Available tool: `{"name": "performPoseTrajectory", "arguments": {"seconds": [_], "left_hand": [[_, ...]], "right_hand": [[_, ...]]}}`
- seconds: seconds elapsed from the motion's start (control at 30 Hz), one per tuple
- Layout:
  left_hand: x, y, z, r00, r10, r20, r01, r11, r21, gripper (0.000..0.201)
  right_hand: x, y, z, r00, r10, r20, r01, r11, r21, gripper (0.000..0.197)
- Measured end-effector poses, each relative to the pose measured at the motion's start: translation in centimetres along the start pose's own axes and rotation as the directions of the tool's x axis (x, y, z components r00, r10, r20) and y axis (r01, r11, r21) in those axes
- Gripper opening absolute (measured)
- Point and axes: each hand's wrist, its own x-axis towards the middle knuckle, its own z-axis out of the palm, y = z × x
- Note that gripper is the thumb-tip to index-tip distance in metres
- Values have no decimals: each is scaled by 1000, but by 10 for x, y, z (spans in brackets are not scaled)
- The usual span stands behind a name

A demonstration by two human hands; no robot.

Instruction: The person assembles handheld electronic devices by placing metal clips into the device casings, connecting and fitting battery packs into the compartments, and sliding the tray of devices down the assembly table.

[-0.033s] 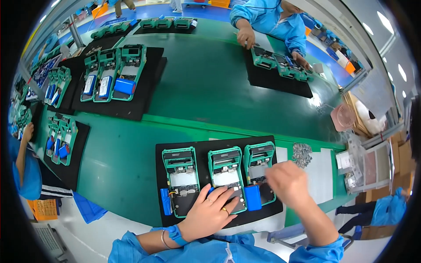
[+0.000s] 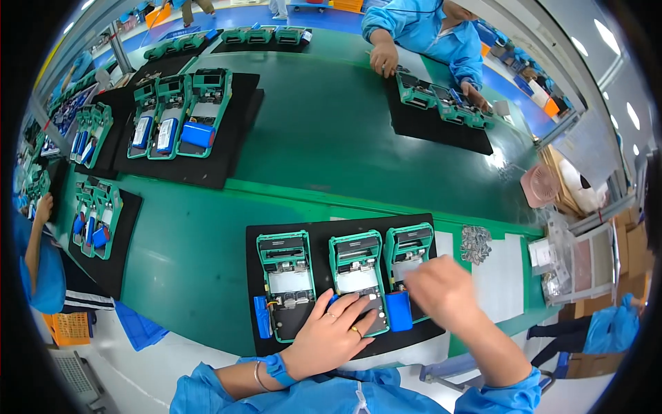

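Note:
Three green-framed device housings with exposed boards lie in a row on a black mat (image 2: 322, 265). My left hand (image 2: 327, 334) rests flat over the lower part of the middle housing (image 2: 356, 276), fingers stretched out. My right hand (image 2: 445, 293), slightly blurred, is closed with its fingertips at the right edge of the right housing (image 2: 408, 252); anything they pinch is hidden. A blue battery pack (image 2: 398, 312) sits at that housing's lower left. Another blue battery pack (image 2: 262, 317) stands beside the left housing (image 2: 288, 281), joined by thin wires. A bit of blue shows under my left fingers.
Small metallic parts (image 2: 476, 244) are piled right of the mat, by white paper (image 2: 500, 283). More housings (image 2: 165, 114) lie on mats to the left. Across the green table (image 2: 310, 131), a co-worker handles similar housings (image 2: 441, 100). A pink fan (image 2: 538, 185) stands at right.
My right hand has shifted slightly left and down toward the right housing. My left hand stays put. Across the table, the co-worker's hand has moved a little.

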Motion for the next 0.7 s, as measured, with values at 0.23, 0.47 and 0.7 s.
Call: {"name": "performPoseTrajectory", "arguments": {"seconds": [0.23, 0.47, 0.7], "left_hand": [[-2, -5, 0, 1000, -8, -12, 7, 1000, -21, 48], [-2, -5, 0, 1000, -5, -25, 4, 999, -34, 50], [-2, -2, -3, 1000, -21, -16, 19, 994, -105, 43]], "right_hand": [[27, -22, 42, 961, -202, 186, 222, 971, -92, 18], [33, -26, 43, 944, -198, 264, 247, 955, -167, 18], [35, -31, 44, 937, -218, 273, 286, 927, -244, 15]]}}
